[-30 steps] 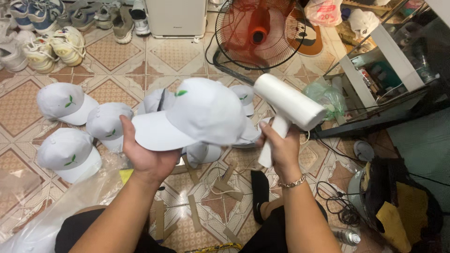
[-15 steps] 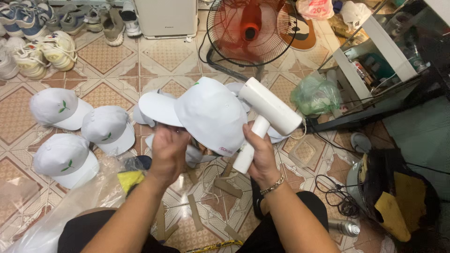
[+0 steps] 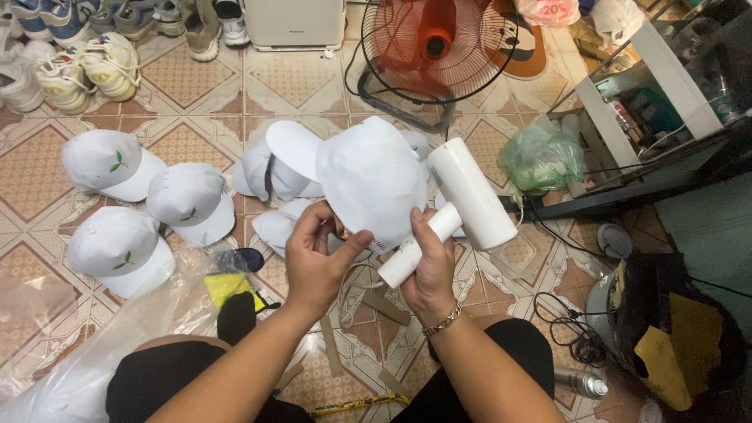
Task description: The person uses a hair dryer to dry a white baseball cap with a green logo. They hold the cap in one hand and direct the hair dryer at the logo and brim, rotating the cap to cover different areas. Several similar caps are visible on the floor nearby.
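My left hand [image 3: 317, 262] grips the lower edge of a white cap [image 3: 368, 180], which is held up in front of me with its brim pointing up and left. My right hand [image 3: 429, 270] is wrapped around the handle of a white handheld dryer-shaped tool [image 3: 462, 196]; its fingers also touch the cap's edge. The tool's barrel sits just right of the cap.
Three white caps with green leaf marks [image 3: 117, 164] lie on the tiled floor at left, more caps [image 3: 274, 168] behind the held one. A clear plastic bag [image 3: 102, 345] lies at lower left, a red floor fan [image 3: 435, 47] ahead, shoes [image 3: 86, 70] at top left, cables [image 3: 564, 329] at right.
The cap has been turned from crown-up with brim left to crown facing me with brim up. My left hand moved from under the cap to its lower edge. The tool came closer.
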